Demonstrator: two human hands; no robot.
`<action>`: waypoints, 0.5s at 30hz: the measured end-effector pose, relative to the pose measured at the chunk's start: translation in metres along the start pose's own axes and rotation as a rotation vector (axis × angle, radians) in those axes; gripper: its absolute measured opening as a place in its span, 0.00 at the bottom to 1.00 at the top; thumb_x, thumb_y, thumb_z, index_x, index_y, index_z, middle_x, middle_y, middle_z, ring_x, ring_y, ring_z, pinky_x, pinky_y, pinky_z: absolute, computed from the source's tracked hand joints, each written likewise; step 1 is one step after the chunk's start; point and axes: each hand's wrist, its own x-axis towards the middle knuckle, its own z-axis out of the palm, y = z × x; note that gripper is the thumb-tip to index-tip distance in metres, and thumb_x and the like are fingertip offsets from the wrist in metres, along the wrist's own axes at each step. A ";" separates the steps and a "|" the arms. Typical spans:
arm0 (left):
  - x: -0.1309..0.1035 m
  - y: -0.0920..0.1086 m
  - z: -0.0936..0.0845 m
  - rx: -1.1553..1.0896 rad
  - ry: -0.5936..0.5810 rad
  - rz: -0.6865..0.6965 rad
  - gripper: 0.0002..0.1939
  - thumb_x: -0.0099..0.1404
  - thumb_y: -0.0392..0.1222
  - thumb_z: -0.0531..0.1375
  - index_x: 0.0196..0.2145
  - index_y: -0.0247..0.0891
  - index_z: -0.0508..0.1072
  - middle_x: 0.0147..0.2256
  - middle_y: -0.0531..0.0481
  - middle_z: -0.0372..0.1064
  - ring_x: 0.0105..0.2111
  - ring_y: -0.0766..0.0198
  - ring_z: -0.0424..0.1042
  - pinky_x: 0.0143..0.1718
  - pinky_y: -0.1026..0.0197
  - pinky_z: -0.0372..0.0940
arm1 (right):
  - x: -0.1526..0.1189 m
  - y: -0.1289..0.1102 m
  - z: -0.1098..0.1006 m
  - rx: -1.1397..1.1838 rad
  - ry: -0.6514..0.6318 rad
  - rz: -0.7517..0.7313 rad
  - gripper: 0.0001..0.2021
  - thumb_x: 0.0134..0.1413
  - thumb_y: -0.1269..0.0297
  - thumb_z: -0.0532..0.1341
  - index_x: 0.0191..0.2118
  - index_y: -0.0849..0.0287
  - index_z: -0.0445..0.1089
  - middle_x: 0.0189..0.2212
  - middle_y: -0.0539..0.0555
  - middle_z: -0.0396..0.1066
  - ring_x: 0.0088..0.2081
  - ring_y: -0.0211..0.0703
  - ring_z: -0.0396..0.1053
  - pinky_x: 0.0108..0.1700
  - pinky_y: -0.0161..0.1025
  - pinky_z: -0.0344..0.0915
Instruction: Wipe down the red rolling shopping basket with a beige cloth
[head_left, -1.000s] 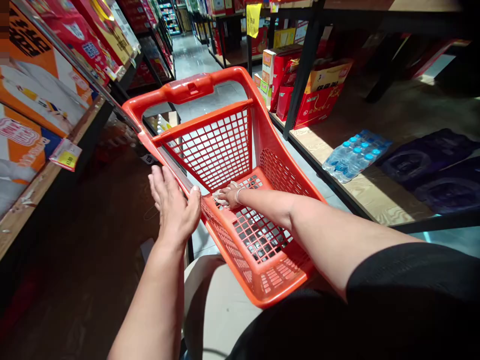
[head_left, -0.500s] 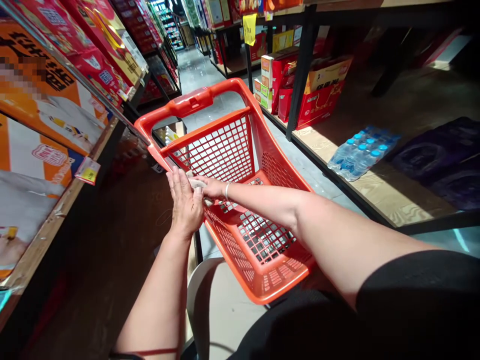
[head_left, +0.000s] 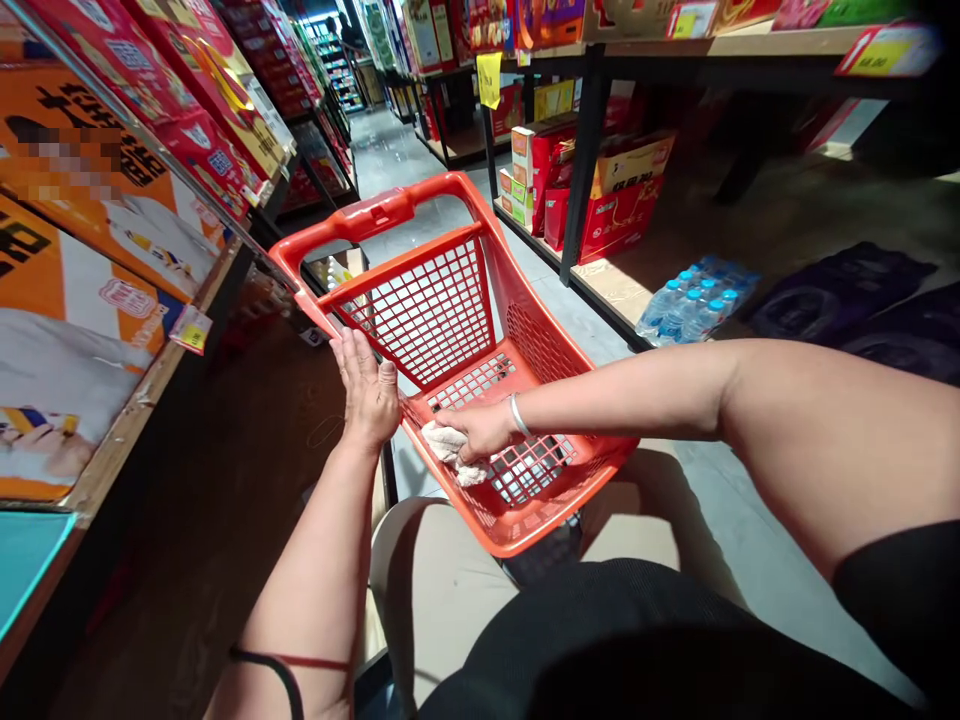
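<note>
An orange-red plastic shopping cart [head_left: 551,360] with grid walls stands in front of me, its handle at the far end. My right hand [head_left: 486,430] reaches into the basket and grips a crumpled whitish cloth [head_left: 450,446], pressed against the inside of the left wall. The tips of the right fingers are partly hidden by the cloth. On the outer side of the left rim rests my left hand [head_left: 367,392], palm toward the cart, fingers stretched out and holding nothing.
Shelves with orange boxes [head_left: 82,270] line the left side, a price tag [head_left: 190,329] on their edge. To the right, a low shelf carries red gift boxes [head_left: 626,195] and a pack of water bottles [head_left: 694,300]. A tiled aisle [head_left: 394,140] runs ahead.
My right hand has moved with the cloth from beside the left hand, along the left wall toward me and deeper into the basket. The left hand stays at the rim.
</note>
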 end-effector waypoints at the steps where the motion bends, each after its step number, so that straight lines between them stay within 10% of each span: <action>1: 0.000 0.001 0.000 0.003 -0.002 -0.001 0.46 0.72 0.68 0.38 0.74 0.30 0.41 0.75 0.34 0.29 0.74 0.49 0.23 0.73 0.40 0.27 | 0.000 -0.002 0.000 0.021 -0.008 -0.004 0.26 0.43 0.79 0.64 0.50 0.57 0.62 0.35 0.48 0.66 0.34 0.37 0.68 0.33 0.31 0.71; 7: -0.004 0.003 -0.004 0.038 -0.027 0.003 0.44 0.73 0.63 0.42 0.73 0.26 0.44 0.74 0.31 0.29 0.74 0.47 0.22 0.72 0.38 0.28 | 0.000 -0.025 0.011 0.037 0.217 -0.132 0.33 0.48 0.81 0.59 0.60 0.56 0.54 0.42 0.49 0.67 0.35 0.35 0.67 0.33 0.28 0.68; 15: -0.015 0.007 -0.011 0.082 -0.022 -0.025 0.42 0.71 0.60 0.51 0.72 0.30 0.50 0.75 0.33 0.30 0.74 0.43 0.22 0.72 0.36 0.31 | -0.045 -0.007 0.030 -0.438 -0.419 0.238 0.22 0.38 0.79 0.67 0.44 0.63 0.68 0.23 0.45 0.67 0.24 0.38 0.67 0.26 0.32 0.64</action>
